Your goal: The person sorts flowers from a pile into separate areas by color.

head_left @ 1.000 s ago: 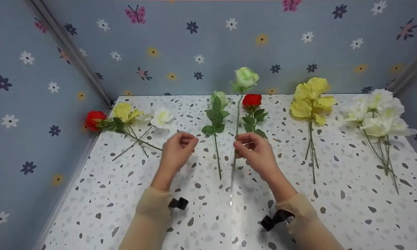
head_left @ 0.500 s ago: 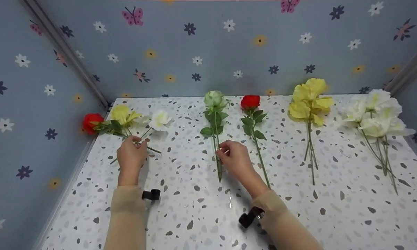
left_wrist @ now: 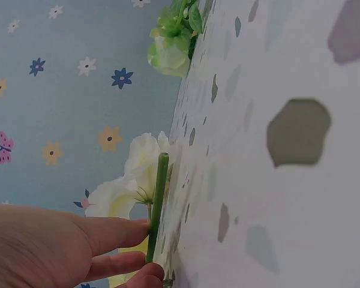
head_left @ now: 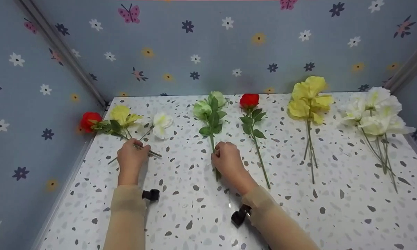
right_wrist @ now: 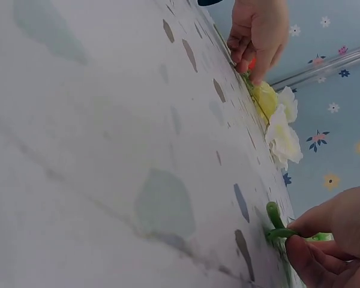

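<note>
In the head view my left hand (head_left: 132, 156) is over the left group of artificial flowers. It pinches the thick green stem of the red rose (head_left: 89, 121); the left wrist view shows that stem (left_wrist: 159, 198) between thumb and fingers. A yellow flower (head_left: 121, 115) and a white flower (head_left: 162, 121) lie by it, their thin stems crossing under the hand. At the middle, my right hand (head_left: 227, 158) pinches the stem of a pale green rose (head_left: 202, 109), low over the table. Its bloom overlaps a second pale green rose (head_left: 216, 99) lying alongside.
Right of my right hand lies another red rose (head_left: 249, 101) with leaves. Farther right are several yellow flowers (head_left: 309, 100) and a bunch of white flowers (head_left: 378, 111). The speckled table (head_left: 180, 215) ends at patterned walls (head_left: 225, 45) behind and on both sides.
My right hand has lowered the raised pale green rose leftward, beside the other one. My left hand has moved left to the mixed flowers and taken hold of the red rose's stem.
</note>
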`<state>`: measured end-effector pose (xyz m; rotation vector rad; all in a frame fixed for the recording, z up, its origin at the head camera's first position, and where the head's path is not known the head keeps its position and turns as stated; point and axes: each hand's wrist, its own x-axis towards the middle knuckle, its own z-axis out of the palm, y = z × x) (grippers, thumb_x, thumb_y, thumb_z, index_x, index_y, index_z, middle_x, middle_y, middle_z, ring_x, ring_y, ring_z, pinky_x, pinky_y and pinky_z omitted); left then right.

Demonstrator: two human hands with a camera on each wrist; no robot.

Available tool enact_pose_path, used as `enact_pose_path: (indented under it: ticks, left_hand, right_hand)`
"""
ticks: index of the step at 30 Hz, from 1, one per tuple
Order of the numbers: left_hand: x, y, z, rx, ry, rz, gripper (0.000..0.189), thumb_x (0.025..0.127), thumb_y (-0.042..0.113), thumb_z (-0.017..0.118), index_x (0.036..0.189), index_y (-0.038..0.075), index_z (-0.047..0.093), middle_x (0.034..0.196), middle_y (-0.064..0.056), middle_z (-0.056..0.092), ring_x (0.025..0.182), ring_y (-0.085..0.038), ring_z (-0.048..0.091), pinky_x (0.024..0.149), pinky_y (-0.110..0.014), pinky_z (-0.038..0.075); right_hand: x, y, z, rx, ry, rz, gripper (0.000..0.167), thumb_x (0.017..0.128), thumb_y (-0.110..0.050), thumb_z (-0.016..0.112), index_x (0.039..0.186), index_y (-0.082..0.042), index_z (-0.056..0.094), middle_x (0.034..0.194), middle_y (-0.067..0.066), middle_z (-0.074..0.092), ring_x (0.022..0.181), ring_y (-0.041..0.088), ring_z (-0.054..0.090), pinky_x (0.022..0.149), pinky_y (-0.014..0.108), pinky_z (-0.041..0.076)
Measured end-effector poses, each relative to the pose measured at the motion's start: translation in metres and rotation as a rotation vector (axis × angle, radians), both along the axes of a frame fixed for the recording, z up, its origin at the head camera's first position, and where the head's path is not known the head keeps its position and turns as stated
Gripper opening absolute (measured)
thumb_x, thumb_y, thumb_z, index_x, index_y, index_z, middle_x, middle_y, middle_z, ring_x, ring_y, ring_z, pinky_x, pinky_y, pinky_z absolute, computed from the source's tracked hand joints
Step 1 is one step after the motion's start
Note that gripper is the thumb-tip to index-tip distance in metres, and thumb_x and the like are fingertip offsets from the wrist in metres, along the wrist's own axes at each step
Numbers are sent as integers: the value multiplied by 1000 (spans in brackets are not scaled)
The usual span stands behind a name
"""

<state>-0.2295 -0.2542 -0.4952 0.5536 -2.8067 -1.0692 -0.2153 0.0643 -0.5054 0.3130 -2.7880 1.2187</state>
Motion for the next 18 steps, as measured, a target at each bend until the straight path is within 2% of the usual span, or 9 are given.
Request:
enact_pose_path:
  ticks: [5, 7, 12, 18]
  left_hand:
    - [1, 1, 0, -15, 8, 0, 23, 99, 20, 75, 102, -2, 68, 101, -23, 70, 99, -45, 63, 92, -58, 50]
    - [1, 2, 2, 0, -1, 18, 25, 99, 19, 74, 107, -4, 68, 107, -26, 70, 103, -47, 63, 94, -58, 50]
    - [4, 5, 11, 119, -8, 103, 43, 101, 20, 73, 132, -7, 65, 123, -29, 70, 107, -44, 66, 91, -53, 55]
    - [6, 14, 29, 210, 75, 176, 50, 103, 24, 74, 143, -3, 60, 120, -24, 77, 97, -35, 72, 82, -43, 55]
  right_hand:
    - [2, -2, 0, -17, 19, 3, 6, 96, 1, 73, 90, 3, 72, 84, 13, 63, 79, 28, 63, 70, 40, 58]
    - [2, -2, 0, -13, 33, 4, 6, 95, 1, 72, 90, 4, 72, 83, 13, 63, 78, 28, 63, 69, 39, 58]
    - [3, 0, 3, -12, 0, 10, 6, 96, -1, 74, 93, 4, 74, 82, 11, 64, 74, 24, 62, 63, 35, 58]
    - [4, 10, 14, 7, -39, 26, 17, 97, -6, 76, 108, 7, 75, 85, 10, 70, 76, 25, 67, 72, 40, 60]
